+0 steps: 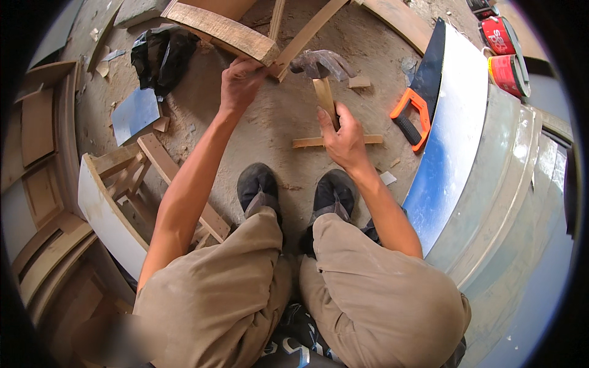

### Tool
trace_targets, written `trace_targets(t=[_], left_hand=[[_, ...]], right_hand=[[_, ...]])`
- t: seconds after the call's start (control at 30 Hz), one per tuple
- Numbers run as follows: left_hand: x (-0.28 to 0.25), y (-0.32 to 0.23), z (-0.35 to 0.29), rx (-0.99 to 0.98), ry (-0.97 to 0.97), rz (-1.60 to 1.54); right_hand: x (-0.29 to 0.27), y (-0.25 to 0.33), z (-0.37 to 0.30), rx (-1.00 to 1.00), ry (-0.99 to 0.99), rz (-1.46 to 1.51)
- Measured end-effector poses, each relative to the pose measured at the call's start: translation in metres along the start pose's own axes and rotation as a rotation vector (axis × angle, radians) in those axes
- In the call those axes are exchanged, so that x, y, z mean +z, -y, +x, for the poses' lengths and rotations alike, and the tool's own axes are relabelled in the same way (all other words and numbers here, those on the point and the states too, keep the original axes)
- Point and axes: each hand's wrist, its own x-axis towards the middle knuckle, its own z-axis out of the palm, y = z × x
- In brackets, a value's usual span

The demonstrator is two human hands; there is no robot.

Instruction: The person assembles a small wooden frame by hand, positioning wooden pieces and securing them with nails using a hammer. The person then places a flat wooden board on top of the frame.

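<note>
My right hand point(344, 136) is wrapped round the wooden handle of a claw hammer point(324, 95), its metal head raised close to the joint of a wooden frame. Farther left, my left hand point(240, 86) is closed, with its fingertips pressed at the corner below a thick curved wooden piece point(224, 27). What those fingertips pinch is too small to make out. Thin wooden slats point(310, 34) meet at this corner and run away from me. On the floor beneath my right hand lies a short wooden strip point(308, 142).
An orange-handled handsaw point(419, 107) rests on a white and blue sheet point(451, 122) at right, with red cans point(508, 75) beyond. A white-sided wooden frame point(110, 208) stands left. A black plastic bag point(161, 58) and wood scraps litter the floor. Panels point(40, 129) lean at far left.
</note>
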Motion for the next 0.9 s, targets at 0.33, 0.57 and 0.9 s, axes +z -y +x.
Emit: trace_targets(t=[0.33, 0.57, 0.9], left_hand=[[0.006, 0.006, 0.002, 0.303, 0.01, 0.253], [0.014, -0.012, -0.006, 0.192, -0.017, 0.178], [0.01, -0.007, -0.006, 0.287, -0.039, 0.226]], right_hand=[[0.004, 0.016, 0.001, -0.204, -0.097, -0.034], [0.007, 0.02, 0.003, -0.201, -0.057, -0.042], [0.013, 0.022, -0.001, -0.297, -0.116, -0.026]])
